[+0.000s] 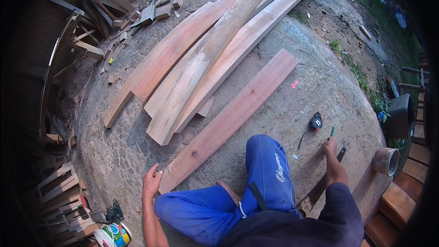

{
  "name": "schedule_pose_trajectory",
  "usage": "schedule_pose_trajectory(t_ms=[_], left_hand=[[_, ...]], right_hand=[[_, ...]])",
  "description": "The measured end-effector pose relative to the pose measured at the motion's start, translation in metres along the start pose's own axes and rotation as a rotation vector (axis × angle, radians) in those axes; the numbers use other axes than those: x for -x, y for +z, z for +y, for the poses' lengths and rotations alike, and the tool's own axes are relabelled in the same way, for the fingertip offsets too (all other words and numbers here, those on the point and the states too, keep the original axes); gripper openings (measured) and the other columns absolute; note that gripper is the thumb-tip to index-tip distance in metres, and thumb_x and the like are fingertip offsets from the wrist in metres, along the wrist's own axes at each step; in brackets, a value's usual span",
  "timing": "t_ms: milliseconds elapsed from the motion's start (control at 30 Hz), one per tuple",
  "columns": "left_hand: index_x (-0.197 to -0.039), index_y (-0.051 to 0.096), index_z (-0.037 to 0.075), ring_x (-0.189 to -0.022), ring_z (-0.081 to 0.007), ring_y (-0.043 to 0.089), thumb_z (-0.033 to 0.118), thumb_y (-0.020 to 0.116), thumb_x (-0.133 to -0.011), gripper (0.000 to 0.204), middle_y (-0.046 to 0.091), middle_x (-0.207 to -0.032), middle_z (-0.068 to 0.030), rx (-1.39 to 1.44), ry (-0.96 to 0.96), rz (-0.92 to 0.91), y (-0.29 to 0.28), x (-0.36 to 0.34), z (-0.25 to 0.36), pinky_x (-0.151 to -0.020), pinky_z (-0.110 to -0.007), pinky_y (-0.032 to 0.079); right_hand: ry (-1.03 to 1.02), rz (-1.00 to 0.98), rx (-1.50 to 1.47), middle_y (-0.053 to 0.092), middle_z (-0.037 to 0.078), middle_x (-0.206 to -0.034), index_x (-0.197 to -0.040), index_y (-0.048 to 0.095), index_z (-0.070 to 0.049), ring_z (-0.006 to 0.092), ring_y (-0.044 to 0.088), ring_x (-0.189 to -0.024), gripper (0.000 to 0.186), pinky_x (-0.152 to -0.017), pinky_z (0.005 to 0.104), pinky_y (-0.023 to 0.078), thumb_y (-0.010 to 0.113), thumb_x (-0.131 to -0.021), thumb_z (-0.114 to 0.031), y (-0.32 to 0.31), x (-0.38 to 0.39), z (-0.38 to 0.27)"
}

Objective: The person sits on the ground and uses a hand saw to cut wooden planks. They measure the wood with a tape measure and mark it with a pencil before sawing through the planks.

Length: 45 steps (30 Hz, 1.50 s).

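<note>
Head view. Person seated on stony ground (pixel 274 128), blue-trousered legs (pixel 196 212) folded. Reddish board (pixel 238 106) lies flat on the ground, slantwise, its near end by the left knee. Left hand (pixel 151 184) at that near end, fingers loose and partly bent, gripping nothing visible; cannot tell whether a fingertip touches the wood. Right hand (pixel 329 146) well apart from it, out to the right, fingers wrapped round a slim green stick (pixel 332 131), pencil-like. Tape measure (pixel 316 121) on the ground near the right hand, not held. Pile of planks (pixel 195 71) beyond the board; a bucket (pixel 386 161) off to the right.

Step in hand, my reading: readying the board for marking, no line discernible from here. Next move would call for the left hand steadying the near end and the stick's tip brought across to the wood.
</note>
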<state>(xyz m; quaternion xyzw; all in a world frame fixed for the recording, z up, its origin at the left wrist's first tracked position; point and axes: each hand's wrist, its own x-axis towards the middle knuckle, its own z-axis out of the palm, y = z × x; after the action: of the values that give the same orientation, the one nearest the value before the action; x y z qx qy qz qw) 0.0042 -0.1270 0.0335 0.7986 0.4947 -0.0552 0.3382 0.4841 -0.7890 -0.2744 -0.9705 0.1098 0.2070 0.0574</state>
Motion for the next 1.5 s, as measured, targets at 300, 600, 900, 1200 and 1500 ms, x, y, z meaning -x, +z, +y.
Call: schedule_pose_trajectory(t_ms=[300, 600, 900, 1200, 1500], left_hand=[[-0.144, 0.058, 0.001, -0.111, -0.0279, 0.071, 0.015, 0.068, -0.095, 0.052, 0.067, -0.133, -0.0227, 0.146, 0.246, -0.079, 0.074, 0.011, 0.109, -0.096, -0.038, 0.055], [-0.144, 0.058, 0.003, -0.115, -0.0330, 0.070, 0.023, 0.069, -0.096, 0.053, 0.069, -0.130, -0.0227, 0.254, 0.215, -0.371, 0.210, 0.039, 0.166, -0.099, -0.041, 0.055], [-0.150, 0.050, 0.005, -0.139, -0.0373, 0.052, 0.034, 0.066, -0.100, 0.060, 0.050, -0.153, -0.0220, 0.262, 0.454, -0.348, 0.255, 0.036, 0.226, -0.115, -0.044, 0.043], [-0.136, 0.061, 0.002, -0.110, -0.0184, 0.066, 0.033, 0.056, -0.109, 0.041, 0.069, -0.121, -0.0131, 0.825, 0.384, -0.165, 0.264, -0.003, 0.265, -0.096, -0.033, 0.054], [-0.121, 0.067, 0.001, -0.089, -0.0126, 0.065, 0.042, 0.059, -0.106, 0.044, 0.070, -0.102, -0.0061, 0.839, 0.172, -0.298, 0.216, 0.023, 0.150, -0.082, -0.029, 0.053]], right_hand=[[0.291, 0.033, -0.245, 0.069, 0.026, -0.117, -0.144, 0.034, -0.006, 0.0430, 0.067, -0.115, 0.064, -0.100, 0.0509, 0.052, 0.064, -0.090, -0.021, -0.004, 0.003, -0.032], [-0.093, 0.195, -0.364, 0.061, 0.021, -0.131, -0.139, 0.062, -0.013, 0.0397, 0.057, -0.126, 0.046, -0.106, 0.0482, 0.047, 0.063, -0.096, -0.031, -0.033, -0.032, -0.095], [-0.067, -0.109, -0.624, 0.046, 0.023, -0.139, -0.136, 0.053, 0.003, 0.0389, 0.050, -0.130, 0.084, -0.106, 0.0473, 0.047, 0.085, -0.073, -0.042, -0.055, 0.038, -0.189], [-0.646, -0.660, -0.920, 0.057, 0.012, -0.120, -0.139, 0.059, 0.000, 0.0209, 0.054, -0.117, 0.048, -0.100, 0.0342, 0.043, 0.063, -0.104, -0.033, -0.107, 0.245, -0.297], [-0.495, -1.513, -1.140, 0.067, 0.004, -0.099, -0.124, 0.059, -0.005, 0.0139, 0.070, -0.084, 0.036, -0.072, 0.0287, 0.060, 0.077, -0.096, -0.017, -0.091, 0.287, -0.305]])
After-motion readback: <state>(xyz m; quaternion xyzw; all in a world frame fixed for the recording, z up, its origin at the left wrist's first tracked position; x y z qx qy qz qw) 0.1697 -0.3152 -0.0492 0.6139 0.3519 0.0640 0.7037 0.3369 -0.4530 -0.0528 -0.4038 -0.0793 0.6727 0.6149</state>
